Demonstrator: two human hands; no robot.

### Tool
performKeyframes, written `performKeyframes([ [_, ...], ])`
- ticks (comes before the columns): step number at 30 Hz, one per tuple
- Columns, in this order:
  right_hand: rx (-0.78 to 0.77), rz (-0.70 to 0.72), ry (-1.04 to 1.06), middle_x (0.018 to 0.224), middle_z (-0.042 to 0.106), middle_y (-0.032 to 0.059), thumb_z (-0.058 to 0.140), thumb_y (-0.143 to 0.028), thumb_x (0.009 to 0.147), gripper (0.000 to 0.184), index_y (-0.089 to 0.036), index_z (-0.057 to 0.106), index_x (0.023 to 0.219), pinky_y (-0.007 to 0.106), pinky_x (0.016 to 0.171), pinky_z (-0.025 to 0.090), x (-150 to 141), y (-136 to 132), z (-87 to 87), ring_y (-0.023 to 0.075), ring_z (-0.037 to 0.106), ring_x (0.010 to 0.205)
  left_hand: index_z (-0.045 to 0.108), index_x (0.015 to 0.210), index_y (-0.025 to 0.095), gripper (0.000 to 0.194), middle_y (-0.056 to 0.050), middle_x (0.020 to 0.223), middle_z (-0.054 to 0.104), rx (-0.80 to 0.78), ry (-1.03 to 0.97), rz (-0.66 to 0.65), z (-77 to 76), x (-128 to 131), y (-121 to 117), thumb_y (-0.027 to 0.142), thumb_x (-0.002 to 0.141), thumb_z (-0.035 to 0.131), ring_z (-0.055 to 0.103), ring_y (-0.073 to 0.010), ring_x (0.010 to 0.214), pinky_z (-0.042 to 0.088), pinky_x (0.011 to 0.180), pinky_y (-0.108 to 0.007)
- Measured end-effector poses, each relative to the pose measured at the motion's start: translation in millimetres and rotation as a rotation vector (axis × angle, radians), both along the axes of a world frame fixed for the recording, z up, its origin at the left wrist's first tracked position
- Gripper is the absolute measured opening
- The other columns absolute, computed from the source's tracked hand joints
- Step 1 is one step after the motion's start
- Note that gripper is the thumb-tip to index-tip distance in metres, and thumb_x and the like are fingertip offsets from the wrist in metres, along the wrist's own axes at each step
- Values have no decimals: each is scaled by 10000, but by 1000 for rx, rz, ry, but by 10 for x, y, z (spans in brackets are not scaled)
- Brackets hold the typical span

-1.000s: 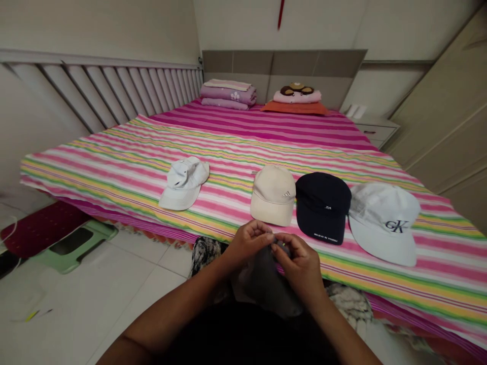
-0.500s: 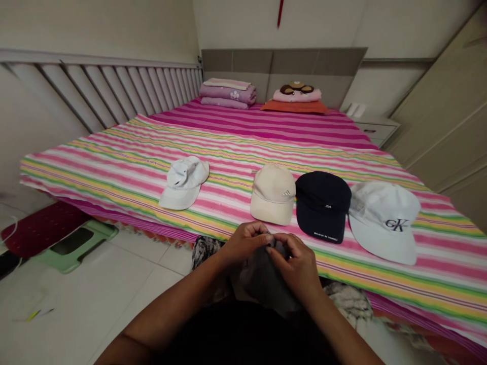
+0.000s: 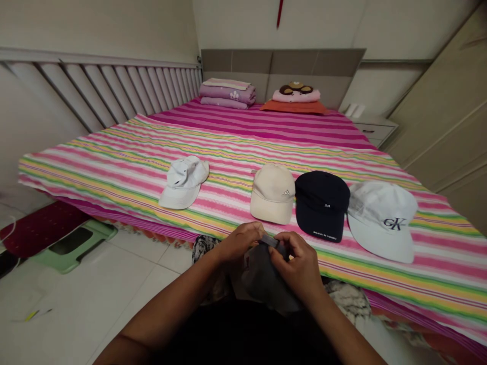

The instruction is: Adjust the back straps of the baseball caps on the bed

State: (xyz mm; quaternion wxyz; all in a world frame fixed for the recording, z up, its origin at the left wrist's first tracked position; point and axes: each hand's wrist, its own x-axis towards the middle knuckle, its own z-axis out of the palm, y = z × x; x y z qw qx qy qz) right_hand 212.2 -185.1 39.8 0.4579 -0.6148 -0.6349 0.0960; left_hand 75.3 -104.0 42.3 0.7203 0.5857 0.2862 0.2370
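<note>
Holding a grey cap (image 3: 262,276) in front of the body, just before the near edge of the bed (image 3: 114,167), the left hand (image 3: 239,242) and the right hand (image 3: 299,263) both pinch its upper edge with fingers closed. It looks light and soft, likely to sag, so the edge or the stiffer brim seems the best grip. Beyond the hands on the bed lie a beige cap (image 3: 273,193), a dark cap (image 3: 321,204), a white cap (image 3: 381,219), and farther left another white cap (image 3: 183,182). Nothing blocks the hands.
</note>
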Motion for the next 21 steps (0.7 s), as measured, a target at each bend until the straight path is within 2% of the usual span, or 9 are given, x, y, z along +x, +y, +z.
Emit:
performKeyframes([
  [8,-29,-14,48,628,509,-5,550,-182,675,99,-198,528,770,260,523,388,-4,-16,31,145,485,562,415,581,158,157,37,560,412,-175,-214,87,-56,7,41,258,657,509,383,-86,537,280,534,-213],
  [11,-22,-18,65,628,502,-8,553,-180,672,105,-200,531,773,252,512,386,-6,-21,29,141,485,563,409,570,162,180,34,530,404,-265,-254,62,-68,0,53,280,635,528,385,-93,527,280,527,-219],
  [14,-27,-24,106,619,483,-14,559,-187,673,114,-202,532,782,244,496,375,4,-23,8,138,474,554,413,554,157,174,37,522,384,-249,-255,6,-97,-23,74,257,623,538,351,-84,522,266,519,-216],
  [18,-132,8,307,559,409,-44,576,-197,663,121,-202,531,776,224,441,314,36,-1,-3,112,402,490,425,530,145,187,38,533,403,-217,-173,-82,-128,-52,92,233,607,572,321,-63,488,227,478,-207],
  [21,-335,184,590,529,388,-67,582,-210,666,135,-207,512,781,206,420,271,77,30,30,90,346,455,429,512,140,212,34,531,436,-252,-180,-55,-135,-49,92,224,588,607,336,-52,463,212,456,-198],
])
